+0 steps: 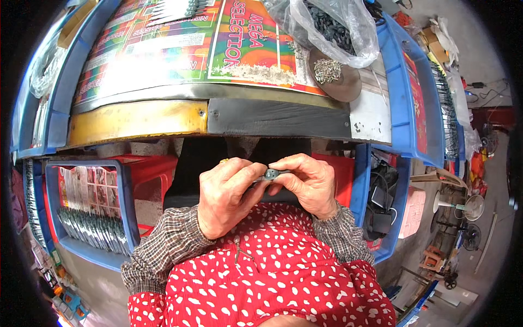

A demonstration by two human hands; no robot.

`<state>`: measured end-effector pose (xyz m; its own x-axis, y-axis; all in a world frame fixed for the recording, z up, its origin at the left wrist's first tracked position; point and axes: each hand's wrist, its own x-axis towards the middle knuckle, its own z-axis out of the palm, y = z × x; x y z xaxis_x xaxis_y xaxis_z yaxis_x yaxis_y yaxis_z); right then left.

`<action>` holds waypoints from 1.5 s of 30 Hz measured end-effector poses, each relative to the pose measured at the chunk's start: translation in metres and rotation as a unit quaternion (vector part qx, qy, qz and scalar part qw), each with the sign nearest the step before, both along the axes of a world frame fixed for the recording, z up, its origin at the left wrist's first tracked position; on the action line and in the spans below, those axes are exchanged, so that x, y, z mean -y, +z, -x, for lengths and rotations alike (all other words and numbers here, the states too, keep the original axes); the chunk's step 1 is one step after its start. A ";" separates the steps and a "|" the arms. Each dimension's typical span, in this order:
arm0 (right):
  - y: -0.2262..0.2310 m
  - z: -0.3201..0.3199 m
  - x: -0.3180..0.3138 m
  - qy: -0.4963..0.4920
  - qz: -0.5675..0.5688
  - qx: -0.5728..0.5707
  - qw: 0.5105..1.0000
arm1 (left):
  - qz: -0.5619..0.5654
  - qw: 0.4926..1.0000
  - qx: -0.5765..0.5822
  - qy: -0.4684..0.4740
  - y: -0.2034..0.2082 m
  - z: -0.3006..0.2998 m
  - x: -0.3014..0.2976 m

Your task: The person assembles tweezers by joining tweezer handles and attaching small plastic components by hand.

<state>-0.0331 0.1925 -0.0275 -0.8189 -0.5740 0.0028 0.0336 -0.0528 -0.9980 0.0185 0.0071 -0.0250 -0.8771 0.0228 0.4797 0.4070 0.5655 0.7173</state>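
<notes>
Grey small part [271,174] at frame centre | I'm pinching it with left hand [226,199] and right hand [308,185], both clenched | mid-assembly; next needs finer alignment.

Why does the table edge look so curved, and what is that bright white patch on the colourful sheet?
Head view: the fisheye lens bends the table edge and leaves black corners. Head view: the white patch is glare on the glossy colourful sheet. Head view: both hands, left hand and right hand, look sharp and evenly lit.
</notes>
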 end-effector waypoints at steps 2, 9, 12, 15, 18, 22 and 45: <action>0.000 0.002 0.000 0.000 0.004 -0.003 1.000 | -0.004 1.000 -0.004 -0.001 0.000 0.001 0.000; 0.008 0.006 -0.001 0.001 -0.023 -0.011 1.000 | 0.008 1.000 -0.026 -0.010 0.004 0.008 0.002; 0.020 0.016 -0.004 -0.017 -0.072 -0.097 0.993 | 0.005 1.000 -0.014 -0.012 0.010 0.012 0.005; 0.037 0.036 -0.008 -0.092 -0.149 -0.203 0.963 | 0.010 1.000 -0.019 -0.012 0.015 0.017 0.007; 0.049 0.057 -0.010 -0.197 -0.223 -0.380 0.876 | 0.007 1.000 -0.021 0.003 0.018 0.019 0.009; 0.048 0.092 -0.021 -0.229 -0.312 -0.497 0.777 | 0.017 0.999 -0.032 0.026 0.020 0.024 0.016; 0.033 0.112 -0.029 -0.207 -0.394 -0.500 0.743 | 0.036 0.999 -0.002 0.032 0.019 0.026 0.018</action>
<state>-0.1453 0.2215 0.0055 -0.7405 -0.4194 0.5251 -0.6013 0.7624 -0.2391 -0.0077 -0.0106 -0.0058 -0.8762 0.0003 0.4819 0.3702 0.6407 0.6727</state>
